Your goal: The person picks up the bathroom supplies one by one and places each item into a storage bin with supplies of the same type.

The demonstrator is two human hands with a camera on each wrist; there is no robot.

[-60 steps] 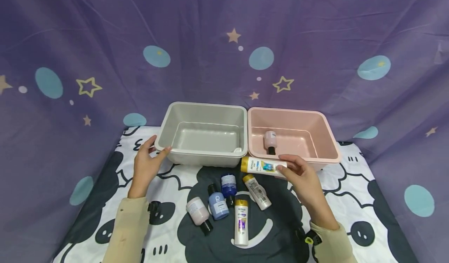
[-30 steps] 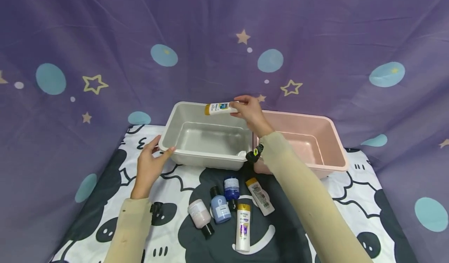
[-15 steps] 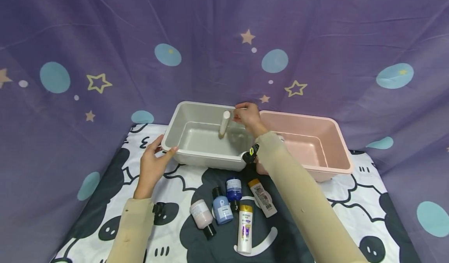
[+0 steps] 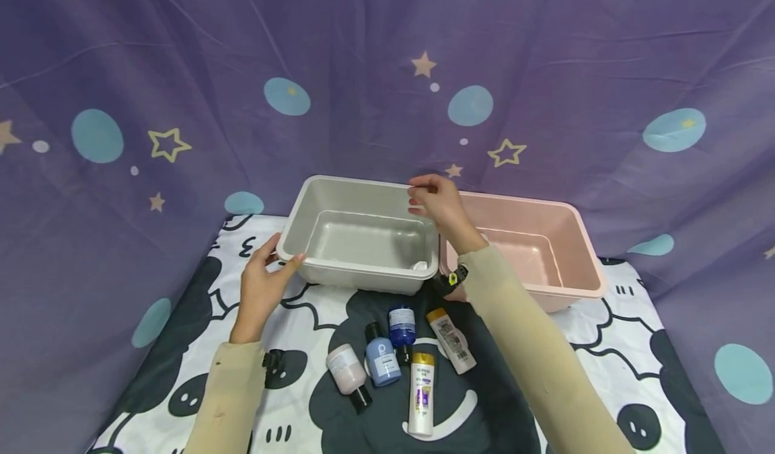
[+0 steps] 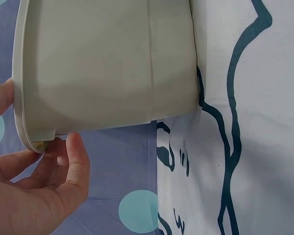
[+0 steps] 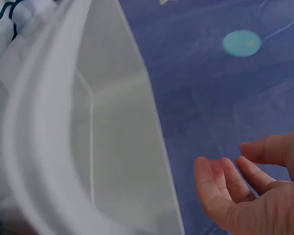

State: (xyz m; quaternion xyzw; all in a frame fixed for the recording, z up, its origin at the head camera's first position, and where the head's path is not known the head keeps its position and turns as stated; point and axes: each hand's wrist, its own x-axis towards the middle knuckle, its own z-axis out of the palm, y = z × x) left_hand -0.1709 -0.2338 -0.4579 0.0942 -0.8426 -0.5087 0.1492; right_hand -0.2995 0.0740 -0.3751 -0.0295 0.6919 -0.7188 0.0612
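Observation:
My left hand (image 4: 262, 292) grips the near-left corner of the grey plastic bin (image 4: 348, 271), thumb on the rim and fingers curled beneath it, as the left wrist view also shows. My right hand (image 4: 440, 206) hovers over that bin's back-right corner, holding nothing, fingers loosely bent. A small white piece (image 4: 419, 266) shows at the bin's near-right inside corner. On the cloth in front lie a pale pink bottle (image 4: 346, 368), a light blue bottle (image 4: 383, 360), a dark blue bottle (image 4: 402, 326) and two gold-capped bottles, one white (image 4: 421, 397), one greyish (image 4: 451, 343).
A pink bin (image 4: 572, 239) stands against the grey bin's right side, partly covered by my right forearm. A purple curtain (image 4: 363, 104) hangs right behind both bins. A sheep-print cloth (image 4: 242, 400) covers the table.
My right hand carried a gold-capped white bottle from before the pink bin over the grey bin and let go. The bottle dropped inside and is now out of sight. The left hand kept its grip.

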